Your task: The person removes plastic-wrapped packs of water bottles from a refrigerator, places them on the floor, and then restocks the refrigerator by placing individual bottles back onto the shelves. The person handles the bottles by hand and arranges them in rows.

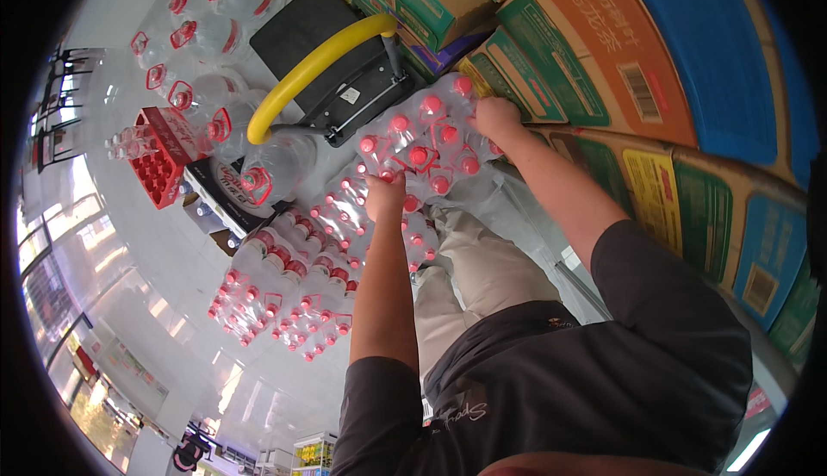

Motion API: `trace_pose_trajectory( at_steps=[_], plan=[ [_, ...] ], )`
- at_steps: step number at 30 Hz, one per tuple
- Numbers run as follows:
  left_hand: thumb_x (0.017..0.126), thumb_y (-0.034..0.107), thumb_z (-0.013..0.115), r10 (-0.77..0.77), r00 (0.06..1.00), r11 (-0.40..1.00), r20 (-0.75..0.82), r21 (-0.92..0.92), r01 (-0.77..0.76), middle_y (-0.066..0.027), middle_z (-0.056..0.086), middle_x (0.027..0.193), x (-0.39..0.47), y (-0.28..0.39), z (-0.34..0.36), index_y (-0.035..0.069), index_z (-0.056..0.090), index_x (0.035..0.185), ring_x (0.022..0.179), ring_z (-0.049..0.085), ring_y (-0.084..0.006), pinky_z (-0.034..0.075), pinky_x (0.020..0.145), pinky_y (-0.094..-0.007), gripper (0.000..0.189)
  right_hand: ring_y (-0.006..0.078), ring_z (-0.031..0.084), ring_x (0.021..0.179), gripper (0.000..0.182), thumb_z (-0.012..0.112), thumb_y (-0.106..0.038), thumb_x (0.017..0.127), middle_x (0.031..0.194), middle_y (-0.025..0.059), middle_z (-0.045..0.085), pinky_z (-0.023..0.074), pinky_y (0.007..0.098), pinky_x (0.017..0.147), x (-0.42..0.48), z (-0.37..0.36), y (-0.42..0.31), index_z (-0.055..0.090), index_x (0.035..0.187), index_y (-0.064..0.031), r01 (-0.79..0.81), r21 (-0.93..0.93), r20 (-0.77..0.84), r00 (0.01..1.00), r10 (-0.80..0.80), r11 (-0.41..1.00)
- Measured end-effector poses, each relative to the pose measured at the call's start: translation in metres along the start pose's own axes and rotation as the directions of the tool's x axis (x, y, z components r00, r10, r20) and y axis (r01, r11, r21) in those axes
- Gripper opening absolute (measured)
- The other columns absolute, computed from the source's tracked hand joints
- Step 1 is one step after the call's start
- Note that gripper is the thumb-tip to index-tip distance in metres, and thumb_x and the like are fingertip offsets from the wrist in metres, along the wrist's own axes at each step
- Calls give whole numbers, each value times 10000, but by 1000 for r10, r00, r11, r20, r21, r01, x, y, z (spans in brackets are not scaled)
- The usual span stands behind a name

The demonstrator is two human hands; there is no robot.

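Observation:
A shrink-wrapped pack of large clear water bottles with pink-red caps [417,153] is in front of my legs, caps towards me. My left hand [386,198] grips its near left edge, fingers curled by a cap. At the opposite side, against the stacked cartons, my right hand [499,119] is closed on the wrap; its fingertips are partly hidden. Packs of smaller red-capped bottles [336,214] lie just beside and below the held pack. I cannot tell whether it rests on them.
Cardboard cartons [601,49] are stacked along the right. Ahead stands a platform trolley [300,36] with a yellow handle [323,66]. Large water jugs [207,36], a red bottle crate [165,153], a black-and-white carton [226,198] and more bottle packs [278,263] occupy the left floor.

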State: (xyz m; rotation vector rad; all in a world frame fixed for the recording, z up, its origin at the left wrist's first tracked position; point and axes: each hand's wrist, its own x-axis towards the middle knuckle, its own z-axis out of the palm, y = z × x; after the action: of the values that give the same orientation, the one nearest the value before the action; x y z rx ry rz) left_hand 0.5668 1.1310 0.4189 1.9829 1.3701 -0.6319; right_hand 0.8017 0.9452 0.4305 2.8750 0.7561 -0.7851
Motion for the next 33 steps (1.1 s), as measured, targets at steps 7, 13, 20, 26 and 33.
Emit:
trace_pose_trajectory(
  at_steps=[7,13,20,26,33],
  plan=[
    [947,545,601,47,994,986,-100,165,-30,-162,750,917,-6,21,-9,52,467,1222,872,729,-385,557,740,-492,580,352,720,757,509,608,-557,915,784,148,728,575,485,658,-4,-3,0,759,806,-83,-28,21,51,998,27,999],
    [959,372,547,52,997,999,-62,5,-52,-205,738,954,6,12,-1,44,435,1267,890,703,-441,543,774,-549,463,365,717,764,470,629,-517,908,791,153,728,573,485,678,-8,-5,2,744,839,-67,-49,130,58,997,41,990],
    [938,343,560,53,996,996,-78,-65,-58,-236,724,959,7,5,3,45,454,1193,899,693,-466,536,789,-558,406,383,714,804,440,658,-477,888,843,176,730,568,502,706,-11,-7,5,737,874,-45,-65,201,88,995,48,977],
    [929,335,567,68,993,993,-94,-90,-76,-247,719,939,10,1,3,37,467,1137,895,693,-465,534,793,-555,377,370,718,849,397,668,-472,868,900,156,744,576,484,741,-8,-9,3,763,923,-90,-148,232,190,976,105,961],
    [925,365,581,60,993,989,-99,-129,-73,-243,717,955,7,-8,-7,26,475,1117,924,686,-461,525,815,-536,404,357,717,881,362,674,-446,852,917,144,747,576,471,742,-19,-17,-2,767,920,-102,-124,127,117,987,109,984]
  ],
)
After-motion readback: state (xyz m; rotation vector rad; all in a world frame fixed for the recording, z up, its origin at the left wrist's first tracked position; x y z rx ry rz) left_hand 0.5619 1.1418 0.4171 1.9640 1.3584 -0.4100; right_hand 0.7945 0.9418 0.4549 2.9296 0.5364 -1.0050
